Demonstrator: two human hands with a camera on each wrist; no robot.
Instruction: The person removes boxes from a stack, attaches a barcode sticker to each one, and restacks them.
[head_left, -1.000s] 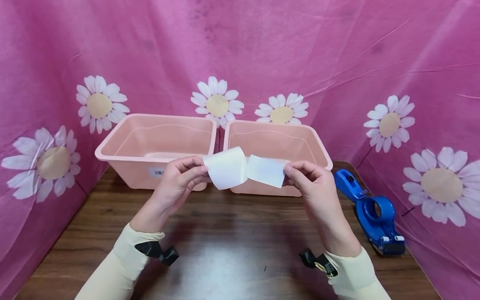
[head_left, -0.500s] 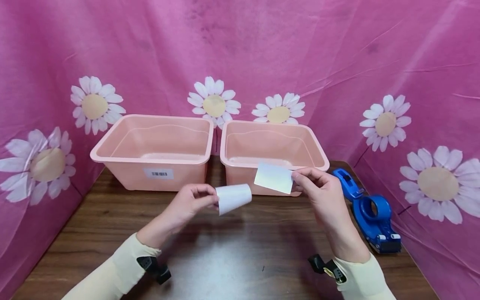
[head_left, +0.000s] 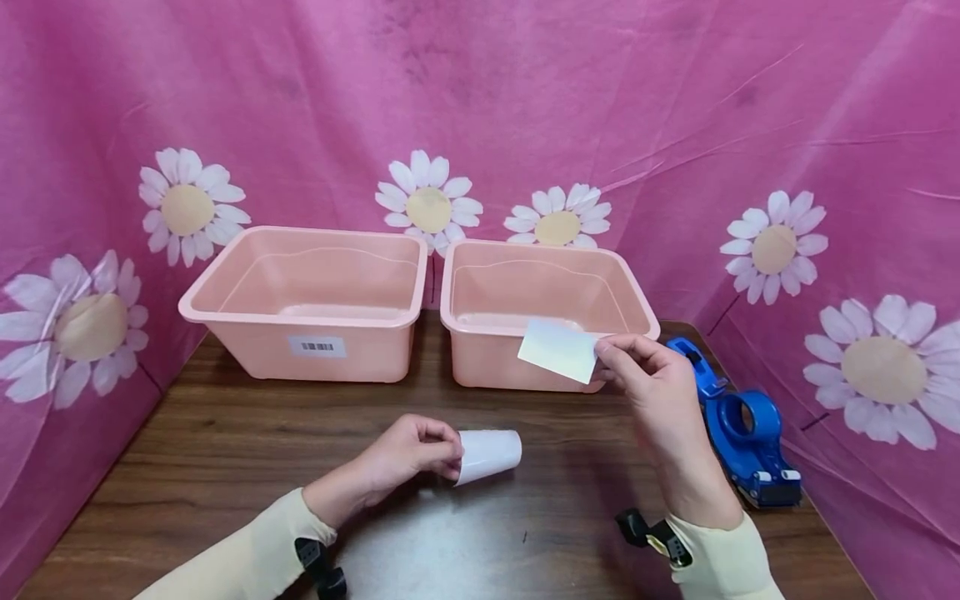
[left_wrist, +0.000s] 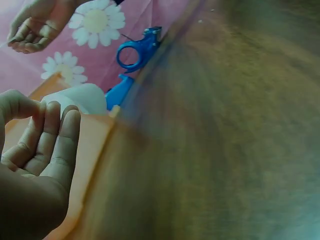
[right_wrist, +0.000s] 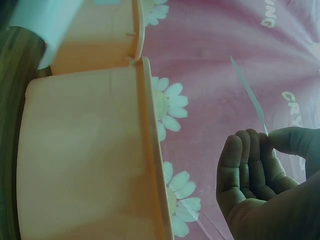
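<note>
paper (head_left: 557, 352), white and flat, is pinched at one edge between the thumb and fingertips of your right hand (head_left: 656, 387); in the head view it crosses the near rim of the right tub (head_left: 480, 362). your left hand (head_left: 416, 450) pinches a curled sheet (head_left: 491, 455), also white, over the worktop (head_left: 225, 450) and nearer to you than the tubs. the two pieces are apart from each other. the left tub (head_left: 247, 350) stands just beside the right one, with a barcode label (head_left: 318, 347) on its front wall; both are pink. a blue tape dispenser (head_left: 753, 462) lies on the worktop beyond your right wrist. pink cloth (head_left: 480, 92) with white daisies hangs behind everything.
</note>
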